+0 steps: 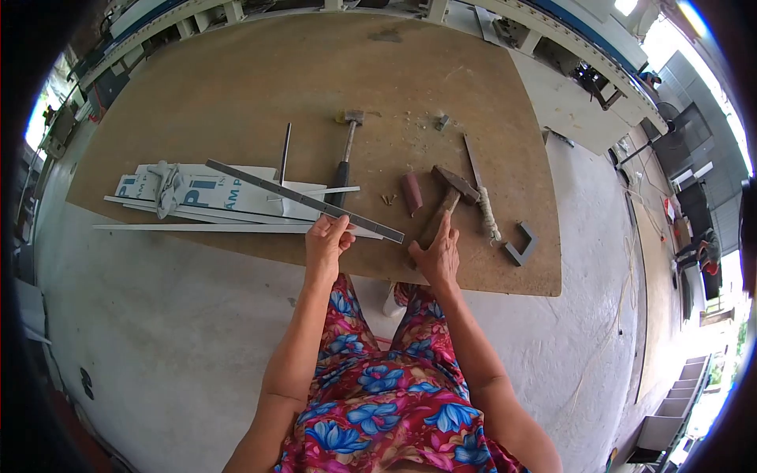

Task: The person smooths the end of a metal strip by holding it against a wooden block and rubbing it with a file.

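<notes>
My left hand (326,246) is closed on a long, flat grey metal strip (276,188) with small holes along it. The strip slants over the white panels from upper left to lower right. My right hand (435,254) lies over the handle end of a hammer (452,185), thumb and index finger spread on either side of the wooden handle. The hammer rests on the brown board table (260,71). Left of its handle sit a dark red block (412,194) and several small brass-coloured screws or pins (389,200).
A mallet (347,150) with a black grip lies farther back. Stacked white panels and strips (236,209) with a crumpled cloth (168,189) are at the left. At the right are a cord-wrapped blade (482,193) and a U-shaped grey metal piece (520,244).
</notes>
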The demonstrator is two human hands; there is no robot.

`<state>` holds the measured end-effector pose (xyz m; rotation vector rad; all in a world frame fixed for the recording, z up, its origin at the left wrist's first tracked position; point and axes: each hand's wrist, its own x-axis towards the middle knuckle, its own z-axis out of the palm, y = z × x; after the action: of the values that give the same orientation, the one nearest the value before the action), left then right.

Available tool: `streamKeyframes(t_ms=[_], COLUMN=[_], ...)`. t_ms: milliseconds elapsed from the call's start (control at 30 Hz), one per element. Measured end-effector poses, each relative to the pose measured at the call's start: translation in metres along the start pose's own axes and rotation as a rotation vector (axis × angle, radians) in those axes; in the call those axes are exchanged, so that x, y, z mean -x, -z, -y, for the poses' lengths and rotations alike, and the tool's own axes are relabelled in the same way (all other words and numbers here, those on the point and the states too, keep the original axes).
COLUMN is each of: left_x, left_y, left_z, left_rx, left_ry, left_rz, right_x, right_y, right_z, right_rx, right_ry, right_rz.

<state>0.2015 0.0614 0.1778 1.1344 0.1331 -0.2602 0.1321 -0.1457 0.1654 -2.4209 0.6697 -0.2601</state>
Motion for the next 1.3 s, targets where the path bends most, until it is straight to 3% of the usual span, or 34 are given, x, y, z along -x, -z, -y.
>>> streamKeyframes(t_ms=[200,400,500,700,800,900,1000,1133,1300], left_x=[0.001,0.0,-0.001,0.001,0.003,0.0,-0.001,-0.003,0.004], left_y=[0.004,-0.002,-0.005,-0.006,-0.005,-0.005,-0.005,-0.009,-0.01], left_z=[0.001,0.002,0.005,0.006,0.007,0.005,0.006,0.011,0.011], left_rx=[0.044,0.042,0.038,0.047,0.046,0.048,0.06,0.063,0.063], left_ry=[-0.002,0.023,0.038,0.064,0.077,0.067,0.044,0.034,0.041], left_rz=[0.009,0.018,0.018,0.001,-0.009,-0.009,-0.034,-0.038,-0.067], right_x=[-0.019,-0.073,-0.115,-0.184,-0.179,-0.127,-0.083,-0.098,-0.139], right_y=[0.005,0.002,-0.002,-0.024,-0.022,0.006,0.015,-0.028,-0.055], right_z=[0.007,-0.014,-0.024,-0.033,-0.015,0.028,0.036,0.014,0.044], right_rx=[-0.095,-0.026,0.003,-0.053,-0.098,0.115,0.113,0.075,-0.092], right_ry=[0.041,0.221,0.406,0.525,0.395,0.279,0.147,0.269,0.363], right_rz=[-0.024,0.025,-0.05,-0.03,-0.022,-0.214,0.086,0.035,-0.113])
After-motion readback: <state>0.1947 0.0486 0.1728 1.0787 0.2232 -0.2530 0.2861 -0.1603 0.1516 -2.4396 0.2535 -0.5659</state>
